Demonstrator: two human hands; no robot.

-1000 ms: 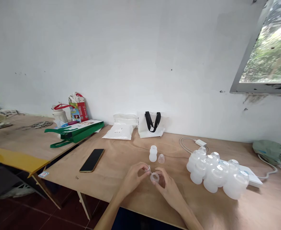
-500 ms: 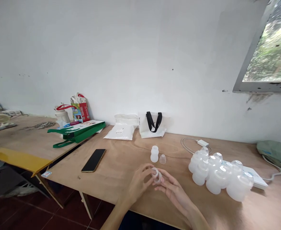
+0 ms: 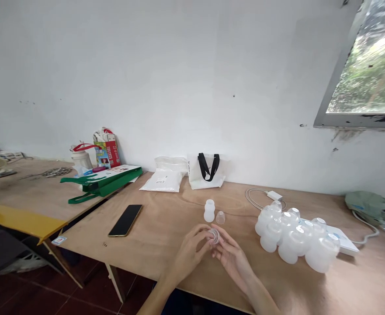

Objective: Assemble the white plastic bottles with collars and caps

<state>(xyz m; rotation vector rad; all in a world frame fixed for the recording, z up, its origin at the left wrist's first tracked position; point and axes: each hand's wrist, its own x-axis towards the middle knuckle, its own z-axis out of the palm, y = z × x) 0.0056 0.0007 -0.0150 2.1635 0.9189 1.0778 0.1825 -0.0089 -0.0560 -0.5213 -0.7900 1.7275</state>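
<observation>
Between both hands, near the table's front edge, is a small translucent screw ring, apparently a baby-bottle collar; whether a teat sits inside it I cannot tell. My left hand pinches it from the left with bent fingers. From the right, the fingers of my right hand close round its rim. Just beyond the hands a milky open baby bottle stands upright. A clear dome cap rests on the wood right beside it.
To the right stand several capped baby bottles in a cluster, with a white box behind. A black phone lies on the left. Against the wall are a white pouch and a white bag with black handles.
The ring has turned in my fingers, so its round face now shows more towards me. The view has shifted slightly; the bottle and cap stay in place.
</observation>
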